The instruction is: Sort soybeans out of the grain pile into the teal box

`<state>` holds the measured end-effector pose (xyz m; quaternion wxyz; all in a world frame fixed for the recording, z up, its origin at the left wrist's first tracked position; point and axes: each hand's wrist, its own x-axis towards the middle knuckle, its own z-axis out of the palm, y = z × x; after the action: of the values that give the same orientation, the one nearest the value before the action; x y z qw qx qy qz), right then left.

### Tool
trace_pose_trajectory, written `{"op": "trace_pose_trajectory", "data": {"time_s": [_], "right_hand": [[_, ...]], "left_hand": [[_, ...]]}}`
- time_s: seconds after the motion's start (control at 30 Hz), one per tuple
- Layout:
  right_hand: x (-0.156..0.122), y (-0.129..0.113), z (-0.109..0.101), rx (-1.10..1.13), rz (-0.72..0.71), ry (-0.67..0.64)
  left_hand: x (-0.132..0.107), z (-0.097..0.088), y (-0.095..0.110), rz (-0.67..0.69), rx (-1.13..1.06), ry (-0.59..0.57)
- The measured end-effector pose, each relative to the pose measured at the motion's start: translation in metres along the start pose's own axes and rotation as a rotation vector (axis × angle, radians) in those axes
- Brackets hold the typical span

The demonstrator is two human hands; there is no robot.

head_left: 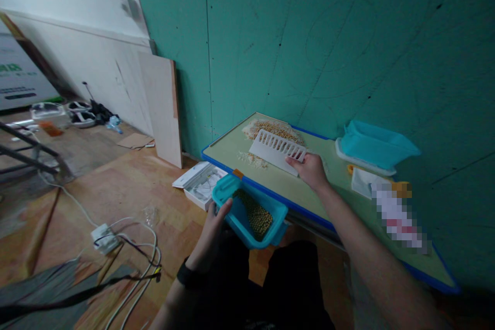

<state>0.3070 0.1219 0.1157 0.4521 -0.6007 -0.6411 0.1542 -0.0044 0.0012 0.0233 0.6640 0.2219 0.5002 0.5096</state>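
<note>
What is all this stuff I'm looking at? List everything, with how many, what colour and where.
green wall: one, behind table
table: one, pale green, blue edge, centre-right
slotted plate: one, white, over table
bean heap: uncounted, tan, behind plate
held tub: one, blue, before table
tub beans: uncounted, yellowish, inside it
second tub: one, blue, table's far right
blurred item: one, mostly pale, table's right
open box: one, white, left of table
leaning board: one, pale, by wall
cables: several, mostly white, floor left
clutter: uncounted, mixed, back left
wristband: one, black, left wrist
left hand: one, bare, on held tub
right hand: one, bare, gripping plate
</note>
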Motion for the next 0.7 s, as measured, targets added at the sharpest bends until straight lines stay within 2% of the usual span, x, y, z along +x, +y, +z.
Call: {"op": "trace_pose_trajectory", "data": {"time_s": [0.1, 0.2, 0.37, 0.57, 0.7], "right_hand": [[0.002, 0.001, 0.000, 0.082, 0.016, -0.014], [0.006, 0.002, 0.000, 0.120, 0.022, 0.022], [0.016, -0.001, 0.004, 0.072, 0.034, 0.041], [0.020, -0.019, 0.026, -0.004, -0.045, -0.001], [0.043, -0.026, 0.039, 0.025, -0.038, -0.039]], "left_hand": [[0.002, 0.000, -0.003, -0.008, 0.015, 0.022], [0.002, -0.002, -0.007, -0.010, 0.002, -0.016], [0.001, -0.004, -0.009, 0.004, -0.027, -0.043], [-0.002, -0.003, -0.007, 0.000, 0.001, -0.067], [0.003, -0.006, -0.008, -0.015, 0.025, -0.034]]}}
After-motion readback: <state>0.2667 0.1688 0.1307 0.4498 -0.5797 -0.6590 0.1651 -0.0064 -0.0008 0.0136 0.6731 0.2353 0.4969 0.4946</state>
